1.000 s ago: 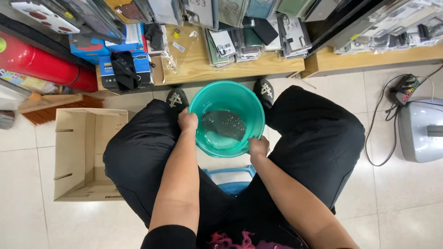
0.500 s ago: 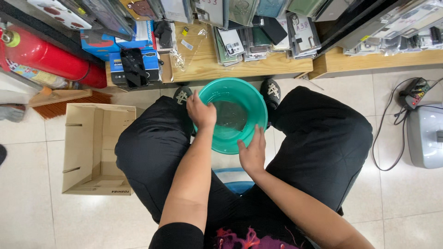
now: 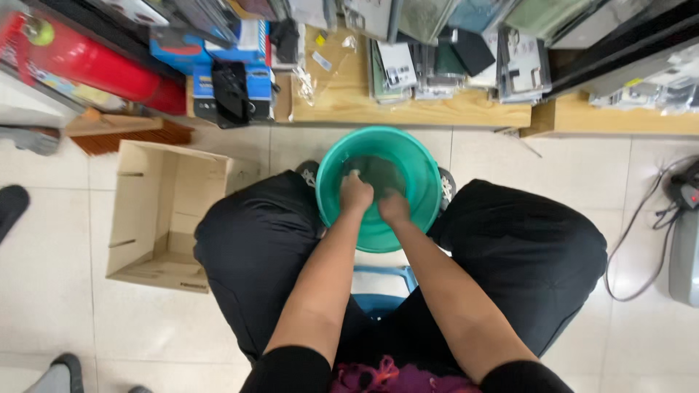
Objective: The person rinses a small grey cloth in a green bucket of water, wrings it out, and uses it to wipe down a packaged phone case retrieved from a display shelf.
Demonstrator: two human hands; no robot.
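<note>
— So, what are your hands doing?

— I'm keeping both of them down inside the basin [image 3: 408, 156], side by side and nearly touching. My left hand [image 3: 356, 193] is curling into a loose fist with the knuckles up; my right hand [image 3: 394, 207] is bending the same way just beside it. Whether they are gripping anything under the water, I cannot tell.

— And where is the basin sitting?

— It's sitting on the floor [image 3: 65, 240] right under my hands, between my knees, with a shoe [image 3: 309, 172] peeking out beside its left rim. Something dark is lying in the water [image 3: 378, 171] just beyond my fingers, too blurred to make out.

— What's lying around you?

— Left of my left arm a cardboard box [image 3: 167, 211] is standing open. Beyond the hands a wooden shelf [image 3: 408, 109] is running across, packed with small packages. Far left of it a red cylinder [image 3: 95, 69] is lying. Below my forearms a blue stool [image 3: 378, 287] is showing between my legs. Well to the right, a grey appliance [image 3: 684, 255] is trailing a cable.
</note>
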